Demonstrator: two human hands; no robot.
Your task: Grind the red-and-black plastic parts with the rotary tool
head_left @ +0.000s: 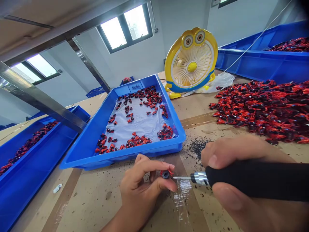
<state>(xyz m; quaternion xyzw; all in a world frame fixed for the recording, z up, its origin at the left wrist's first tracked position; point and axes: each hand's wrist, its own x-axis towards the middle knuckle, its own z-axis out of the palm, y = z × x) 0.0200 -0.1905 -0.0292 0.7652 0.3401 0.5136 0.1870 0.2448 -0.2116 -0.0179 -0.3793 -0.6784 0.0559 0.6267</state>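
Note:
Between thumb and forefinger, my left hand (pixel 142 185) pinches a small red and black plastic part (pixel 165 174), its round dark end turned toward me. My right hand (pixel 231 158) is wrapped round a thick black-handled electric screwdriver (pixel 256 178) with a silver chuck. Its thin bit points left, and the tip ends just beside the held part; whether they touch I cannot tell. Beyond my left hand stands a blue tray (pixel 147 150) lined with white sheet, with many similar parts lying in it. Dark shavings (pixel 198 146) lie on the table behind the bit.
A large heap of red and black parts (pixel 263 109) covers the right side of the table. Behind it stand blue bins (pixel 260 64). A yellow fan (pixel 191 62) stands past the tray. Another blue bin (pixel 48 151) and a metal post (pixel 43 96) are at left.

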